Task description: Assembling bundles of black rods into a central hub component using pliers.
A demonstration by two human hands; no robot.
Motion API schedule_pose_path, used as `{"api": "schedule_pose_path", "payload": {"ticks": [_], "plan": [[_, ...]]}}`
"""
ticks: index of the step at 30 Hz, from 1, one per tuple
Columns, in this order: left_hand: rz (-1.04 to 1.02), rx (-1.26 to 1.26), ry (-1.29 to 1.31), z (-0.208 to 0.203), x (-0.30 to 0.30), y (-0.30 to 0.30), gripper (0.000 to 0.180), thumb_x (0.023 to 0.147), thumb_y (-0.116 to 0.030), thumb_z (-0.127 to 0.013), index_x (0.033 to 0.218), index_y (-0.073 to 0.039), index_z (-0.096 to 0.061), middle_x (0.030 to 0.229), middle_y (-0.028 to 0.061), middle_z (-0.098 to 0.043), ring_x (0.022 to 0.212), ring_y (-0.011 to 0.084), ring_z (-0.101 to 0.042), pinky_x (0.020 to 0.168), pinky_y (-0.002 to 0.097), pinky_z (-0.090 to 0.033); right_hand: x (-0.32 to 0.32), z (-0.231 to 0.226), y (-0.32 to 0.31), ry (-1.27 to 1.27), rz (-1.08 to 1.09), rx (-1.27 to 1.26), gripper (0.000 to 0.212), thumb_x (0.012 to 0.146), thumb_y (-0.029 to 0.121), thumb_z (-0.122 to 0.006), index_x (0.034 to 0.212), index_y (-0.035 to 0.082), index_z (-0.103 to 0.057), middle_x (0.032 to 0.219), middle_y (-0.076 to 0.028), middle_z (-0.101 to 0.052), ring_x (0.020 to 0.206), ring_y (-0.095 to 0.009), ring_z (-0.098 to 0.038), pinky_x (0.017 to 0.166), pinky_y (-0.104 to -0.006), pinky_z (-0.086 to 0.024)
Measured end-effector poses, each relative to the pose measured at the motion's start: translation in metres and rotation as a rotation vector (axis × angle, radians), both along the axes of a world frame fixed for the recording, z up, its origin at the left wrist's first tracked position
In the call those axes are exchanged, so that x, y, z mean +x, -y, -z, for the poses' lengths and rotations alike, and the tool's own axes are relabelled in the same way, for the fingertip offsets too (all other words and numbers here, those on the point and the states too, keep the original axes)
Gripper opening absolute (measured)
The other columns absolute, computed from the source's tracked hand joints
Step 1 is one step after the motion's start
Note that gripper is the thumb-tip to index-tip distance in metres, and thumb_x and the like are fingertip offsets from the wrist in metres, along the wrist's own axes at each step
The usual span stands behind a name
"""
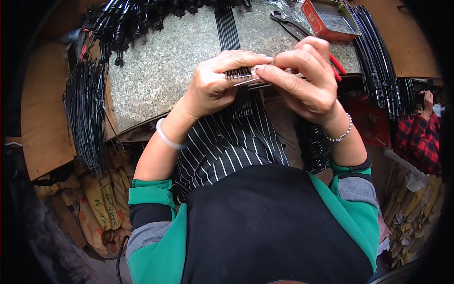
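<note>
My left hand is closed round a flat row of thin black rods, side by side. The rods run from the far part of the stone-topped table, under my fingers, and past its near edge over my striped apron. Between my left thumb and fingers shows a dark ribbed band of them. My right hand pinches with thumb and forefinger at the rods' right side, its other fingers curled. A thin silvery pin slants across just below the band, its right end at my right thumb. The fingertips partly hide the contact.
Pliers with red handles lie beyond my right hand. A red tin holds many thin metal pins. Bundles of black rods hang over the table at left and right. Another person's checked sleeve shows far right.
</note>
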State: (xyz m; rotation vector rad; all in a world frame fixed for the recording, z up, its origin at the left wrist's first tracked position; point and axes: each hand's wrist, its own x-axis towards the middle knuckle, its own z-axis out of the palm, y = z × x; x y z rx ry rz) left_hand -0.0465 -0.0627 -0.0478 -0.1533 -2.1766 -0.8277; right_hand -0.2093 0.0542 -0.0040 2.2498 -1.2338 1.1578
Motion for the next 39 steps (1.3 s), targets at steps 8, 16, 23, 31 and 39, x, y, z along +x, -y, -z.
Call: {"api": "schedule_pose_path", "payload": {"ticks": [8,16,23,31,39], "plan": [[-0.012,0.026,-0.005,0.002,-0.002,-0.003,0.033,0.065,0.006,-0.060,0.095,-0.006,-0.066,0.104,0.0108,-0.064,0.094,0.0279,-0.063,0.081,0.0348,-0.050,0.014,0.011,0.001,0.230,-0.032,0.091,0.030,0.061,0.005,-0.069,0.092,0.005,-0.068,0.077,-0.004,-0.057,0.063,-0.016,-0.048,0.062,-0.0275,-0.038],[-0.032,-0.042,0.105,-0.008,0.002,-0.008,0.032,0.066,-0.001,-0.065,0.097,-0.006,-0.064,0.108,0.0121,-0.062,0.102,0.0314,-0.058,0.085,0.0397,-0.048,0.016,0.004,0.006,0.205,-0.210,0.134,0.030,0.064,0.001,-0.067,0.094,0.002,-0.065,0.087,-0.011,-0.062,0.066,-0.020,-0.054,0.065,-0.0285,-0.042],[0.084,0.348,0.236,-0.007,0.024,0.017,0.056,0.064,-0.005,-0.070,0.117,-0.008,-0.052,0.136,0.0158,-0.040,0.127,0.0321,-0.037,0.103,0.0420,-0.032,0.024,0.018,-0.009,0.195,-0.218,0.184,0.029,0.067,0.003,-0.066,0.097,0.001,-0.063,0.090,-0.010,-0.064,0.059,-0.019,-0.052,0.058,-0.0291,-0.040],[0.034,-0.235,0.568,-0.007,0.023,0.001,0.091,0.057,-0.055,-0.071,0.126,-0.004,-0.041,0.131,0.0166,-0.040,0.126,0.0343,-0.035,0.105,0.0479,-0.028,0.011,0.015,-0.029,0.336,-0.124,0.205,0.019,0.076,-0.001,-0.062,0.094,0.001,-0.062,0.081,-0.006,-0.060,0.060,-0.016,-0.047,0.060,-0.0272,-0.039],[0.014,-0.364,0.837,-0.022,0.044,-0.023,0.128,0.037,-0.059,-0.074,0.140,-0.005,-0.021,0.142,0.0242,-0.019,0.132,0.0408,-0.019,0.109,0.0484,-0.020,-0.011,0.050,-0.044,0.890,0.360,0.278,0.004,0.088,0.003,-0.057,0.091,0.001,-0.058,0.078,0.003,-0.052,0.062,-0.002,-0.041,0.054,-0.0161,-0.035]]}}
